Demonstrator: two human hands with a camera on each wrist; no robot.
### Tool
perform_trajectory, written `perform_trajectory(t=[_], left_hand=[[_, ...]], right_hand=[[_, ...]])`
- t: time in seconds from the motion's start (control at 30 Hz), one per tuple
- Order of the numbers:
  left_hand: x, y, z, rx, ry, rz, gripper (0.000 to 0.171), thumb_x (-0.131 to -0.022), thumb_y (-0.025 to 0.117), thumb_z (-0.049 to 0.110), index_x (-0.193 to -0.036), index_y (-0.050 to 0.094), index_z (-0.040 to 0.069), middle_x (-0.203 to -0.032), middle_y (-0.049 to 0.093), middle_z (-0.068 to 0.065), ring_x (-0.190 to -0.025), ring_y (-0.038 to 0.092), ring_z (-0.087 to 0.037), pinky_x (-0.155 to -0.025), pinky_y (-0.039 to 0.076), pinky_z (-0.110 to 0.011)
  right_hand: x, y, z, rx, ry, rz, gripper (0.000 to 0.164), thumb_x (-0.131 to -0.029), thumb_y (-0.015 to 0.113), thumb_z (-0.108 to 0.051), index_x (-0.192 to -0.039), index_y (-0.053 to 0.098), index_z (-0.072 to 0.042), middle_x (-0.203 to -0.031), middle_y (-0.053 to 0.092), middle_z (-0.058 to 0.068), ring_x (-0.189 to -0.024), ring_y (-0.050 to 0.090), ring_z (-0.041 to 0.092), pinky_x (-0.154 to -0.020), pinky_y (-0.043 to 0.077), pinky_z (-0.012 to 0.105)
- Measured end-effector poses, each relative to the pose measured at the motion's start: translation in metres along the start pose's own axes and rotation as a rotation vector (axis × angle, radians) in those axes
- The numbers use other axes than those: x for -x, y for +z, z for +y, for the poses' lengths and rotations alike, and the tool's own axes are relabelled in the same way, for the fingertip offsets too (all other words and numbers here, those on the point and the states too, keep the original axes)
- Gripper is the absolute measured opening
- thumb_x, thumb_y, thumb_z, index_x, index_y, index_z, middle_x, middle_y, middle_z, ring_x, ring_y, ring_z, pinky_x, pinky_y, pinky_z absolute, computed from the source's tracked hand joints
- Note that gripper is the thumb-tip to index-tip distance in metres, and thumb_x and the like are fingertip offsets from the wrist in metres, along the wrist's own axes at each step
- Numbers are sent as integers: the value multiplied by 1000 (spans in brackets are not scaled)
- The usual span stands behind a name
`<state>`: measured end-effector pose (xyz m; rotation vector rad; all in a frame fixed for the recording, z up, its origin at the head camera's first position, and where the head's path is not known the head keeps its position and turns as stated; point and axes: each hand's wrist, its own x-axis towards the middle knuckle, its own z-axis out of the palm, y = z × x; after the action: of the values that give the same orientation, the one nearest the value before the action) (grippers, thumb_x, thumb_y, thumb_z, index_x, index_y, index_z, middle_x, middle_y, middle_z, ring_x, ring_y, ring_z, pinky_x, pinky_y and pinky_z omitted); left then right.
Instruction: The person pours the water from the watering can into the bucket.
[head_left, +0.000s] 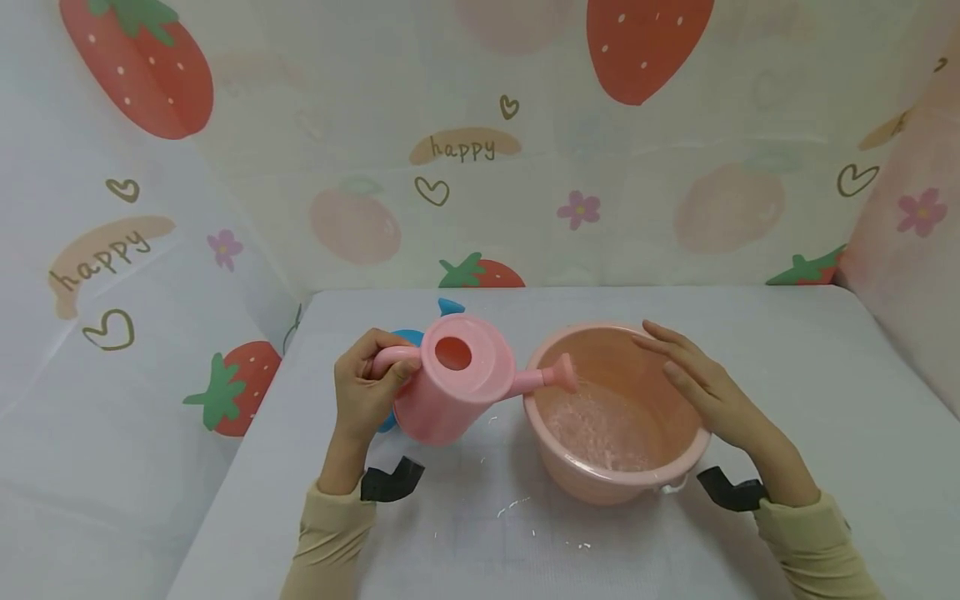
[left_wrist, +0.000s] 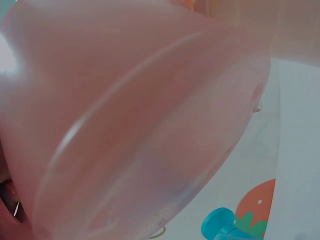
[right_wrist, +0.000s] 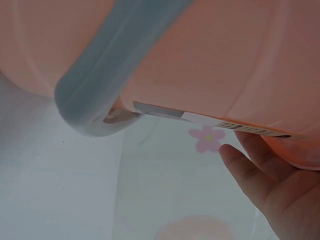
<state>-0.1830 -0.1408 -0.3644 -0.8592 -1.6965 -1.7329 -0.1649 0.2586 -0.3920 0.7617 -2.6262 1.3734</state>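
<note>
My left hand (head_left: 362, 396) grips the handle of a pink watering can (head_left: 450, 400), fingers and thumb curled round it. The can tilts right, and its spout head (head_left: 562, 374) reaches over the rim of a light pink bucket (head_left: 600, 479). Rippling water (head_left: 600, 429) lies inside the bucket. In the left wrist view the can's body (left_wrist: 125, 115) fills most of the picture. On the bucket's right side is my right hand (head_left: 705, 387), its fingers extended at the rim. The right wrist view shows the bucket's wall, a barcode label (right_wrist: 245, 128) and its pale handle (right_wrist: 110, 75).
Behind the pink can stands a blue object (head_left: 451, 307) with a spout-like tip, mostly hidden. Drops of water (head_left: 513, 506) dot the white table (head_left: 465, 558) in front of the can and bucket. A strawberry-print cloth (head_left: 645, 167) hangs at the back and sides.
</note>
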Motion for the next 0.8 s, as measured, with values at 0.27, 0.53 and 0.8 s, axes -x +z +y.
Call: perform_trajectory(t=[0.27,0.53,0.8], left_hand=[[1,1,-2,12,11,15,41,-79,71,29,-83,59,-9,-82,65,6,-69,56,-7,-62,49,-17],[1,2,-2,9,-2,28,41,-78,72,31,-82,60,-8,-81,66,6,-70,57,-8,-62,49,-17],[1,2,0,-4,-9,31,42,-77,72,32,-82,60,-8,-80,66,6,-69,56,-7,-61,49,-17]], right_hand=[[0,1,1,5,-1,-3,43,-99,39,-8,-138,43,-23,-150,25,-6,-140,18,13,-102,21,60],[0,1,-1,14,5,-3,42,-99,39,-9,-138,43,-22,-151,25,-4,-140,18,12,-102,22,60],[1,1,-1,21,3,-2,42,-99,38,-9,-138,43,-23,-151,25,1,-140,18,12,-104,23,54]])
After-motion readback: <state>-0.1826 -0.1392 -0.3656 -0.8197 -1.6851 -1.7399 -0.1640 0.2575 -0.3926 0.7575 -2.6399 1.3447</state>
